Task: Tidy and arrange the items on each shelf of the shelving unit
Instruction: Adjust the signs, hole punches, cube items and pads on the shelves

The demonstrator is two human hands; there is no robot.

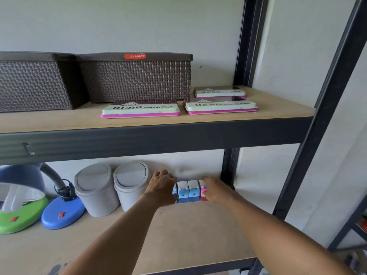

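Pale wall is showing behind a black metal shelving unit (309,135) with wooden boards. On the lower board, both hands are bracketing a tight row of small white-topped blocks (188,191) at the back right, blue ones with a pink one at the right end. The left hand (161,187) is curling over the row's left end, gripping it; the right hand (215,190) is pressing against the pink end, fingers bent around it. To the left, two grey swing-lid bins (111,188) are standing side by side, next to a blue-based desk lamp (61,211) and a green-based one (17,219). Above, two brown woven-plastic baskets (137,78) and three pink-edged stamp pads (220,107) are lying neatly, so that shelf looks done. The lower one seems nearly finished; the lamps may still need straightening.
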